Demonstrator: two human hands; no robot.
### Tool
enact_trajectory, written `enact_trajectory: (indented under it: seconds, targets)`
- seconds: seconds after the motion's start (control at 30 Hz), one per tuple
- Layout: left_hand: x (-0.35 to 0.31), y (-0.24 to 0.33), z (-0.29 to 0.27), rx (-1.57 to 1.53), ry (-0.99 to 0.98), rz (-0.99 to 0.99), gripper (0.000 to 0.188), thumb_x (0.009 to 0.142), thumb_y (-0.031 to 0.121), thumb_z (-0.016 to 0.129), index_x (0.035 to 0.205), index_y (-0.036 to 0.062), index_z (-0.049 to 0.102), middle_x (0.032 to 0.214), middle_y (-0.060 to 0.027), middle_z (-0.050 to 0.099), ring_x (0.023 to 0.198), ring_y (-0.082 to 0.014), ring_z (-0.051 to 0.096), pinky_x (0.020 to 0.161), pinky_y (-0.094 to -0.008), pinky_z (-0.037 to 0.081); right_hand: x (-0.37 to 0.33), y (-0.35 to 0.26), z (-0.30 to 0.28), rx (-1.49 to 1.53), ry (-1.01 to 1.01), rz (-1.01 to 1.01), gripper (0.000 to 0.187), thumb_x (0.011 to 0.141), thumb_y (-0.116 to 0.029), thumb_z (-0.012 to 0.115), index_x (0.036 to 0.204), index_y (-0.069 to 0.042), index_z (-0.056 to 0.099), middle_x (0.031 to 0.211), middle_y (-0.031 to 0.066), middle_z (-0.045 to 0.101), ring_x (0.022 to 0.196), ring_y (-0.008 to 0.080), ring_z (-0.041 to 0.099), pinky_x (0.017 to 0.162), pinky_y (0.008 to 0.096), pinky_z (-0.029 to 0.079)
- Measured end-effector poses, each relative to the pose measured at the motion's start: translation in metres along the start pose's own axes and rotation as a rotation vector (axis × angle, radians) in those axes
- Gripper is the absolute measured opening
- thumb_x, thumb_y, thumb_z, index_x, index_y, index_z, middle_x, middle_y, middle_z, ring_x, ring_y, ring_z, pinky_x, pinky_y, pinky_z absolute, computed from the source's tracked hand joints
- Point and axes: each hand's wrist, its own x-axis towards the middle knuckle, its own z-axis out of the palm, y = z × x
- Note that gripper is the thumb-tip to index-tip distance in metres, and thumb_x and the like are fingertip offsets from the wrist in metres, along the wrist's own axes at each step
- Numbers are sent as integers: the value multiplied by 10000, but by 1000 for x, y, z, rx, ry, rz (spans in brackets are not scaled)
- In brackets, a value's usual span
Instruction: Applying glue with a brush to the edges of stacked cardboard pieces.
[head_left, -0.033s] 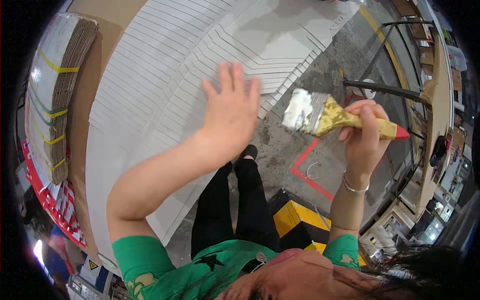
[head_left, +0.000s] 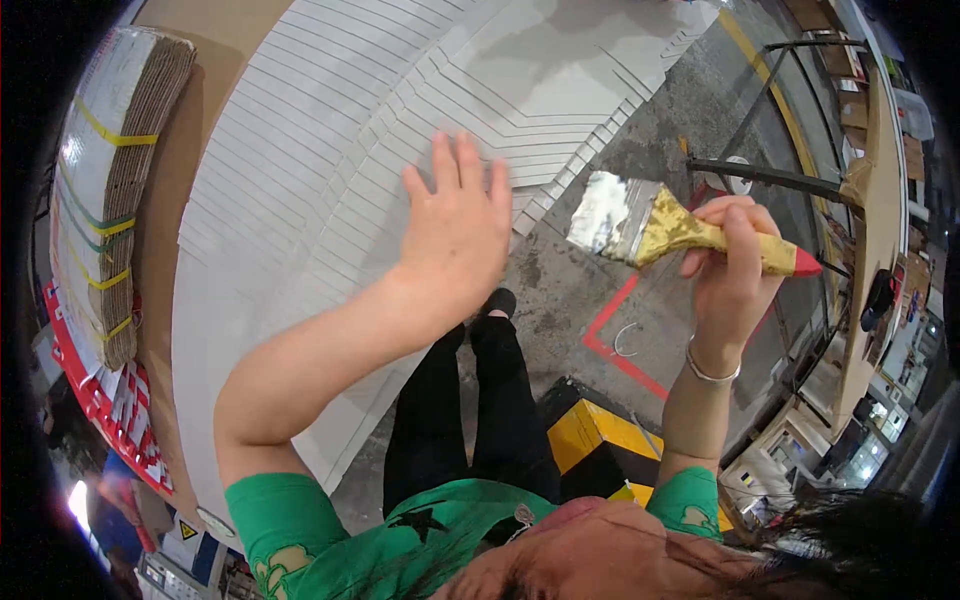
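Observation:
Spread over the table are many thin white sheets (head_left: 290,130), fanned out so that their edges overlap in steps. My left hand (head_left: 455,220) is over the near right part of the fan, palm down with its fingers spread; whether it touches the sheets I cannot tell. In my right hand (head_left: 735,250) is a wide paintbrush (head_left: 675,230), gripped by its yellow, red-tipped handle. Thick white paste coats the bristles, which point left. The brush is held in the air beyond the table's right edge, above the floor.
Bundled cardboard (head_left: 120,200), tied with yellow and green straps, lies along the table's left side. Red and white packages (head_left: 110,430) are below it. A yellow and black striped block (head_left: 600,445) stands on the floor near my legs. To the right is a dark metal frame (head_left: 770,175).
My left hand has shifted slightly toward me and to the left. The right hand and paintbrush have barely moved.

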Motion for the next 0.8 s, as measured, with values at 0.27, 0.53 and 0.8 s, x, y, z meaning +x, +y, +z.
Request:
enact_trajectory:
  seconds: [0.27, 0.53, 0.8]
  targets:
    - [4, -33, -9, -454, -328, 174, 161, 770, 116, 573, 742, -42, 575, 910, -224, 616, 943, -365, 601, 745, -407, 526, -17, 15, 31, 1, 15, 21, 182, 896, -89, 502, 768, 26, 558, 814, 95, 594, 458, 110, 529, 384, 220, 402]
    - [5, -40, -10, -552, -275, 212, 171, 784, 100, 543, 650, -6, 542, 701, -130, 574, 800, -329, 609, 705, -403, 526, -22, 12, 36, -28, 59, 48, 141, 869, -18, 522, 735, 14, 550, 776, 69, 570, 475, 101, 540, 395, 214, 409]
    - [5, -41, -3, -562, -241, 224, 172, 783, 109, 552, 648, 2, 556, 695, -127, 578, 770, -307, 610, 663, -404, 516, -29, 4, 35, -23, -2, 3, 160, 901, -97, 513, 779, -5, 562, 801, 89, 588, 491, 105, 544, 398, 217, 424]
